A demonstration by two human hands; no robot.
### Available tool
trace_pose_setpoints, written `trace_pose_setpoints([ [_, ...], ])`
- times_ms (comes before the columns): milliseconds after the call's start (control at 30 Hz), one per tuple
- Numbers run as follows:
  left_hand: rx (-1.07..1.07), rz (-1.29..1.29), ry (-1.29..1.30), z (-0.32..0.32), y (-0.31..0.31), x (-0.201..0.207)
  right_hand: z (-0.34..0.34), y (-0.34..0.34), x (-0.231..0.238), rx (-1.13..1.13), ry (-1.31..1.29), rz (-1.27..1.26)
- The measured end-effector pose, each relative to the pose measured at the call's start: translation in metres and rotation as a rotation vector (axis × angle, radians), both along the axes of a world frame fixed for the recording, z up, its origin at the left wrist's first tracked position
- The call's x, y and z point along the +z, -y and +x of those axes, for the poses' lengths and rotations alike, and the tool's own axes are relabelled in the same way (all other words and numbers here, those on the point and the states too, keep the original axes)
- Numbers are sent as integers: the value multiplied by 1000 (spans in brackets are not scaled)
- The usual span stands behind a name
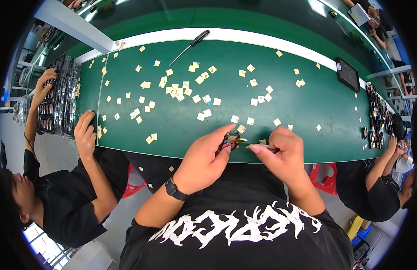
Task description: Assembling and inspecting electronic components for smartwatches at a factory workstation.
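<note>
My left hand [201, 155] is closed around a small dark electronic part [231, 141] near the bench's front edge. A yellowish strip [242, 140] sticks out of that part toward the right. Just right of it, my right hand [284, 150] is curled shut on a slim grey tool [272, 149]; the fingers cover most of it, so its exact kind does not show. The thumb and tool point at the part, with a small gap between. Pale square paper pieces [241, 129] lie close to both hands on the green bench top [307, 108].
Many more pale squares [174, 90] are scattered over the bench. Toward the far edge lies a black-handled screwdriver [199, 37]. A black tray [347, 74] sits at the far right, beside dark parts [377, 117]. At left, a co-worker [60, 198] reaches to stacked plastic trays [60, 99].
</note>
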State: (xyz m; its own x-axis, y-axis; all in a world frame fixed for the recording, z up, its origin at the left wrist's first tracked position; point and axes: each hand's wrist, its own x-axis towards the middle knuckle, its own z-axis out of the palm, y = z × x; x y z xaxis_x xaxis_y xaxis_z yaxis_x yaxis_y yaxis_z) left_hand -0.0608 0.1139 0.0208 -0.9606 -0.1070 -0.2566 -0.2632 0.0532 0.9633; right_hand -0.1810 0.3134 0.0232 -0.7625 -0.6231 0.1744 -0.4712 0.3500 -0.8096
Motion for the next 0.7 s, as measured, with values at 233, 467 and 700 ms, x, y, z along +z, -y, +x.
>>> trace_pose_setpoints([
  [233,-28,-8,23,1,2,2,5,7,12,-73,-139,161],
  [467,32,528,93,-1,4,8,-5,-10,3,7,300,-77],
  [700,-21,653,55,-4,3,10,-1,3,25,177,265,-44],
])
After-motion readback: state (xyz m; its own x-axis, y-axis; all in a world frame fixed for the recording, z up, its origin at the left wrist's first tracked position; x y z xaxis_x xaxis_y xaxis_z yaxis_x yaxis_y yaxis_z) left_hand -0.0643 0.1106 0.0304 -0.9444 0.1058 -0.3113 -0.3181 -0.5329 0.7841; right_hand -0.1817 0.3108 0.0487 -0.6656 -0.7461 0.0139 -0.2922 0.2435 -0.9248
